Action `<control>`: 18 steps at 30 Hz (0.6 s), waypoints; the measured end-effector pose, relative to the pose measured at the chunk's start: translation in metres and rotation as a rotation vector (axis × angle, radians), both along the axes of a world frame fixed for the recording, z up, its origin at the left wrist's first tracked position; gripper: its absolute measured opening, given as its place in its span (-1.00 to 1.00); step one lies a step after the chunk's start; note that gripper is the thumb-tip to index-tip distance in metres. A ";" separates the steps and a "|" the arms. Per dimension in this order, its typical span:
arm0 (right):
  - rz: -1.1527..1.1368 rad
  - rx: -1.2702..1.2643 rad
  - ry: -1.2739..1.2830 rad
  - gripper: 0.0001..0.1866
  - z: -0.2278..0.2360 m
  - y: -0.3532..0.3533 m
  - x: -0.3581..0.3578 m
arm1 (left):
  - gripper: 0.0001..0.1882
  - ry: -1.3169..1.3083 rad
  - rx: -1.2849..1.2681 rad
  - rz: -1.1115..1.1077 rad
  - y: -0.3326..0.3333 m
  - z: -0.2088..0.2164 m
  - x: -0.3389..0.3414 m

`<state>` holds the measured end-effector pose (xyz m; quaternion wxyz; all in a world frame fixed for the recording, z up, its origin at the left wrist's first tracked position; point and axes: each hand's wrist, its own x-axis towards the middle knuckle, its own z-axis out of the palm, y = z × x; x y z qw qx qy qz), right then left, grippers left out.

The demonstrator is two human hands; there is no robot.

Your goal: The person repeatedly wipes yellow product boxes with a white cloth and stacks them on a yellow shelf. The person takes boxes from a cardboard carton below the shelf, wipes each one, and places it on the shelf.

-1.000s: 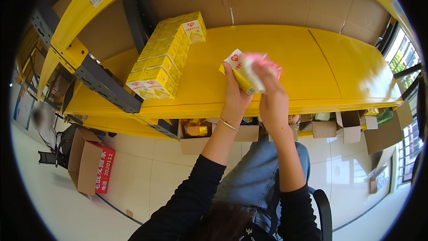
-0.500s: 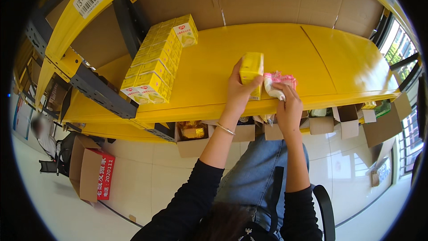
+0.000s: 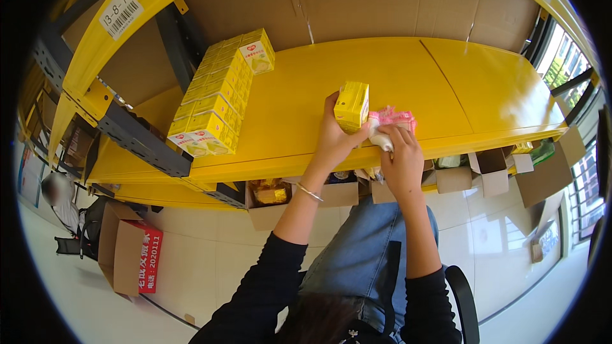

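My left hand (image 3: 335, 137) grips a small yellow carton (image 3: 352, 106), tilted so its top end faces me, above the front part of the yellow shelf (image 3: 306, 99). Close on its right, my right hand (image 3: 403, 156) is closed on a pink and white cloth (image 3: 396, 118). The cloth's white part is bunched under my fingers near the carton; whether it touches the carton I cannot tell. On the left of the shelf, matching yellow cartons (image 3: 213, 105) stand packed in a long block, with one at the far end showing its white front.
Open cardboard boxes (image 3: 338, 193) with packaged goods stand below the shelf's front edge. A dark upright post (image 3: 143, 134) borders the shelf on the left. A red and brown cardboard box (image 3: 131, 255) is on the floor at left, near a seated person (image 3: 64, 200).
My left hand has turned the carton so its end now faces me. My right hand and the cloth have shifted slightly left and nearer. The whole view has moved a little.
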<state>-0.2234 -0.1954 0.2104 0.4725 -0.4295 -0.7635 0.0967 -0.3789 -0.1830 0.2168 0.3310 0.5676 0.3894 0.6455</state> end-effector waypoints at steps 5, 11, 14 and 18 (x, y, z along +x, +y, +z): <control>-0.031 -0.020 0.204 -0.66 0.003 0.003 -0.002 | -0.28 0.267 -0.050 0.057 -0.009 0.016 -0.035; 0.297 -0.155 0.462 -0.60 0.002 0.008 -0.030 | -0.46 0.301 -0.094 0.058 -0.029 0.024 -0.071; 0.196 -0.204 0.144 -0.55 0.008 0.000 -0.047 | -0.58 0.579 -0.018 0.352 -0.035 0.027 -0.076; 0.176 -0.090 0.068 -0.52 0.001 0.013 -0.060 | -0.63 0.413 -0.186 0.196 -0.037 0.024 -0.087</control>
